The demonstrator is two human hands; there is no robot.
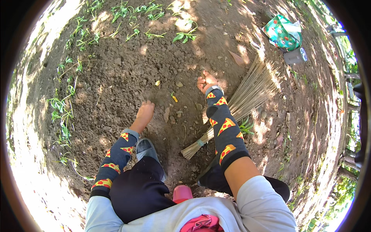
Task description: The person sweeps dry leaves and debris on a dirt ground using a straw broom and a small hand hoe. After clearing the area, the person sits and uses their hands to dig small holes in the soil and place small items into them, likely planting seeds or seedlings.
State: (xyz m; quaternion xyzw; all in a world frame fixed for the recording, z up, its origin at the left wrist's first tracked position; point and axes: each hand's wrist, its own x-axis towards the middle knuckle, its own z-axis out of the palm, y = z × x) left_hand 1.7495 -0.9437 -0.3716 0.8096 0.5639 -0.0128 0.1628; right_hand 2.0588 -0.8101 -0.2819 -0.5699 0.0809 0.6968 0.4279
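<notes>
My left hand reaches down to the brown soil, its fingers bent and their tips hidden or at the dirt. My right hand is held palm up over the ground, fingers curled; whether something small lies in it I cannot tell. Both forearms wear dark sleeves with a pizza-slice pattern. Between the hands lie a yellow petal or leaf, a pale yellow piece and several small stones. Beneath and beside my right forearm lies a stick broom, its tied handle end pointing toward my feet.
Uprooted-looking leafy plants lie along the far and left sides of the soil. A green patterned bag and a grey container stand at the upper right. A pink object is between my legs. A fence runs along the right.
</notes>
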